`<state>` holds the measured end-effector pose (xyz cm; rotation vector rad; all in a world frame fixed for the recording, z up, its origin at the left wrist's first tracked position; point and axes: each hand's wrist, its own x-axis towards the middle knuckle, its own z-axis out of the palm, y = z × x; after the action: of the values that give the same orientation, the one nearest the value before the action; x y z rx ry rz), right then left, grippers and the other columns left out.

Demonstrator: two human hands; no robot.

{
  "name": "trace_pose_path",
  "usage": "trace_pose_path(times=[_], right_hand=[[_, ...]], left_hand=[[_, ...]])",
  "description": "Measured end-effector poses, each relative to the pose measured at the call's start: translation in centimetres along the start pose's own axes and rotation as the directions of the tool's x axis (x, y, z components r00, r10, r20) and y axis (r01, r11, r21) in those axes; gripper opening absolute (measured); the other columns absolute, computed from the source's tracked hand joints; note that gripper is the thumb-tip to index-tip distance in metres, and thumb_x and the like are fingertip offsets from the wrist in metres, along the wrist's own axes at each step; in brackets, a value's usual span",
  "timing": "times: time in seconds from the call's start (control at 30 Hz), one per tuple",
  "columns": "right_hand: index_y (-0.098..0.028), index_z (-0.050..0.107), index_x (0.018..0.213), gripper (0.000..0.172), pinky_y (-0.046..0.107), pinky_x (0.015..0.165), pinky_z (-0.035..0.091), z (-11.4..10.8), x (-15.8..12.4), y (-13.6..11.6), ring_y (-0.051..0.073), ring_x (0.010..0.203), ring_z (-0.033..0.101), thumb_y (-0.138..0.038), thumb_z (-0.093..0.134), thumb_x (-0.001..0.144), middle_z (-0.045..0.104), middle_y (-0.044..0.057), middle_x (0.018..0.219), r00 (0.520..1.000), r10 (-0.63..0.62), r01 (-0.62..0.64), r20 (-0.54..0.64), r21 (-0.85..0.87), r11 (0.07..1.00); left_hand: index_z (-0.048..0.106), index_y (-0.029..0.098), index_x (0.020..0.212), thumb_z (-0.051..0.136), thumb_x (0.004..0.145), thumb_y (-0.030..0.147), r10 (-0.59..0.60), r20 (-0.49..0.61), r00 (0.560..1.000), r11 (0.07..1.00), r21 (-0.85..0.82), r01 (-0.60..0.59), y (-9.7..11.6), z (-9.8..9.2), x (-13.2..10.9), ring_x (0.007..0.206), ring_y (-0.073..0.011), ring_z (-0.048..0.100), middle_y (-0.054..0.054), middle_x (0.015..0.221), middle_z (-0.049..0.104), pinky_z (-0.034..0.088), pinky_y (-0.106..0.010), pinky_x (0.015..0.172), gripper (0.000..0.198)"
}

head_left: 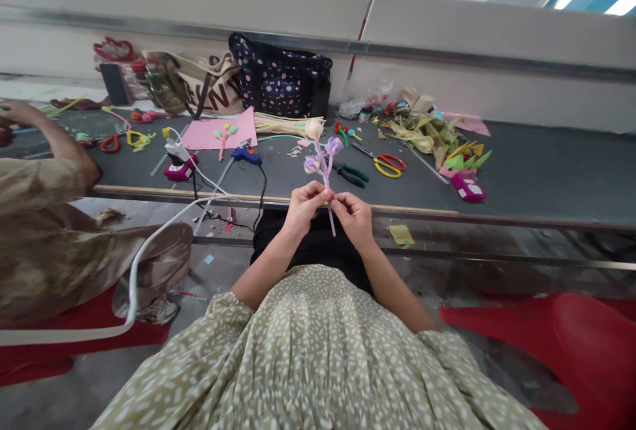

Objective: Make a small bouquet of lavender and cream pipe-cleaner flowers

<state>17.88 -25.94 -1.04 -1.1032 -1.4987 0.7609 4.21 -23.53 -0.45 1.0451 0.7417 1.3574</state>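
Between my hands, just over the table's front edge, stands a purple pipe-cleaner flower stem [324,163] with two purple blooms and a cream one at its top. My left hand [304,208] pinches the stem from the left. From the other side my right hand [354,216] grips it too, fingertips meeting at the middle of the stem. The stem's lower end sticks out below my fingers. Right behind it lie dark green-handled pliers [350,173]. Scissors with red and yellow handles [390,165] rest a little to the right.
A blue glue gun [247,154], pink paper [199,135] and a bundle of pipe cleaners [285,125] lie on the dark table [536,171]. Bags [283,75] stand at the back. A white cable [134,277] crosses on the left, near a co-worker's arm [59,132].
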Motion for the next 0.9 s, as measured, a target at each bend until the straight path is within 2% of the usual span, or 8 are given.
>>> trace_pose_path(times=[0.13, 0.27, 0.37, 0.53, 0.63, 0.77, 0.9], right_hand=[[-0.019, 0.066, 0.079, 0.024, 0.024, 0.055, 0.039, -0.1, 0.4, -0.3, 0.011, 0.057, 0.047, -0.043, 0.067, 0.081, 0.058, -0.002, 0.065, 0.987, 0.123, -0.145, 0.105, 0.24, 0.96], [-0.019, 0.065, 0.075, 0.028, 0.023, 0.042, 0.021, -0.1, 0.5, -0.4, 0.006, 0.044, 0.028, -0.045, 0.073, 0.075, 0.046, -0.006, 0.053, 0.955, 0.233, -0.286, 0.183, 0.362, 0.887], [-0.018, 0.063, 0.072, 0.03, 0.024, 0.042, 0.011, -0.1, 0.5, -0.3, 0.005, 0.041, 0.02, -0.046, 0.073, 0.074, 0.039, -0.008, 0.048, 0.938, 0.257, -0.335, 0.232, 0.422, 0.842], [-0.019, 0.058, 0.07, 0.03, 0.023, 0.042, 0.011, -0.1, 0.4, 0.0, 0.005, 0.041, 0.019, -0.045, 0.073, 0.074, 0.032, -0.01, 0.047, 0.921, 0.249, -0.371, 0.3, 0.477, 0.797], [-0.02, 0.056, 0.071, 0.031, 0.023, 0.041, 0.012, 0.1, 0.3, 0.1, 0.005, 0.041, 0.019, -0.046, 0.072, 0.073, 0.031, -0.01, 0.047, 0.928, 0.265, -0.361, 0.261, 0.457, 0.813], [-0.02, 0.053, 0.071, 0.033, 0.023, 0.041, 0.016, 0.6, 0.2, 0.2, 0.006, 0.042, 0.021, -0.048, 0.07, 0.073, 0.032, -0.01, 0.048, 0.957, 0.265, -0.289, 0.117, 0.401, 0.869], [-0.02, 0.057, 0.076, 0.029, 0.022, 0.043, 0.027, 0.9, 0.2, 0.5, 0.007, 0.045, 0.03, -0.048, 0.065, 0.078, 0.042, -0.007, 0.054, 0.977, 0.213, -0.201, -0.004, 0.319, 0.926]], left_hand=[[0.063, 0.016, 0.066, 0.079, 0.069, 0.035, -0.031, 0.068, 0.997, 0.998, -0.052, 0.035, 0.0, -0.2, 0.1, 0.062, -0.0096, 0.053, -0.001, 0.068, 0.061, 0.042, -0.021, 0.058, 0.026], [0.062, 0.016, 0.066, 0.08, 0.069, 0.034, -0.075, 0.122, 0.99, 0.992, -0.096, 0.087, 0.2, -0.3, 0.1, 0.059, -0.0083, 0.05, 0.001, 0.064, 0.057, 0.039, -0.021, 0.055, 0.026], [0.061, 0.015, 0.063, 0.082, 0.065, 0.033, -0.103, 0.137, 0.985, 0.986, -0.119, 0.12, 0.5, -0.3, 0.1, 0.057, -0.0072, 0.048, 0.002, 0.063, 0.054, 0.038, -0.021, 0.054, 0.028], [0.063, 0.014, 0.062, 0.085, 0.061, 0.034, -0.128, 0.175, 0.976, 0.975, -0.156, 0.156, 0.4, -0.3, 0.2, 0.06, -0.0073, 0.05, 0.002, 0.064, 0.056, 0.04, -0.022, 0.059, 0.029], [0.066, 0.015, 0.064, 0.084, 0.062, 0.035, -0.143, 0.174, 0.974, 0.972, -0.16, 0.171, 0.2, -0.3, 0.3, 0.061, -0.0082, 0.052, 0.0, 0.066, 0.059, 0.043, -0.022, 0.062, 0.027], [0.071, 0.015, 0.072, 0.08, 0.069, 0.039, -0.083, 0.164, 0.983, 0.989, -0.106, 0.101, 0.0, -0.1, 0.3, 0.068, -0.0109, 0.058, -0.003, 0.075, 0.066, 0.047, -0.024, 0.068, 0.025], [0.076, 0.016, 0.084, 0.079, 0.07, 0.037, -0.032, 0.124, 0.992, 0.998, -0.058, 0.04, -0.4, -0.2, 0.2, 0.075, -0.0137, 0.063, -0.005, 0.082, 0.071, 0.05, -0.026, 0.074, 0.026]])
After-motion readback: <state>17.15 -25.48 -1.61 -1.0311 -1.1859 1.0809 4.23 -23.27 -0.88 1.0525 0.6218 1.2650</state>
